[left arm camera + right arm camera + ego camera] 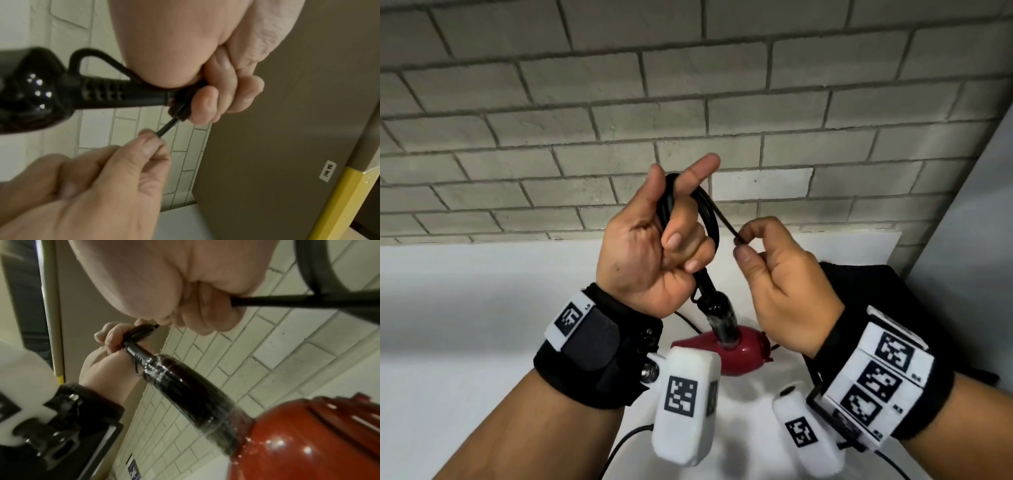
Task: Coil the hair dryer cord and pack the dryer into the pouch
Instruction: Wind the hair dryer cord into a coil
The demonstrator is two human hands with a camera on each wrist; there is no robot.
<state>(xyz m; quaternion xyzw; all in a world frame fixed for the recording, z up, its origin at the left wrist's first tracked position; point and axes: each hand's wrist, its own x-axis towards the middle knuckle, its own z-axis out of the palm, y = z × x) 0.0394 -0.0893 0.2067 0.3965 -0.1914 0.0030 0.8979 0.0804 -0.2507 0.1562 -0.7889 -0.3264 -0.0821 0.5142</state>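
Note:
A red hair dryer [736, 353] with a black handle [717, 317] hangs handle-up above the white table; the dryer [308, 443] also fills the lower right of the right wrist view. My left hand [657, 236] is raised in front of the brick wall and grips several loops of the black cord [709, 212] at the top of the handle. My right hand [774, 270] sits just to its right and pinches a loose strand of cord [729, 228] between thumb and forefinger. A black pouch [883, 284] lies behind my right wrist, mostly hidden.
A grey brick wall [688, 102] rises behind the white table [465, 308]. More black cord [626, 442] trails over the table near the front edge. A pale wall panel [979, 222] closes off the right side.

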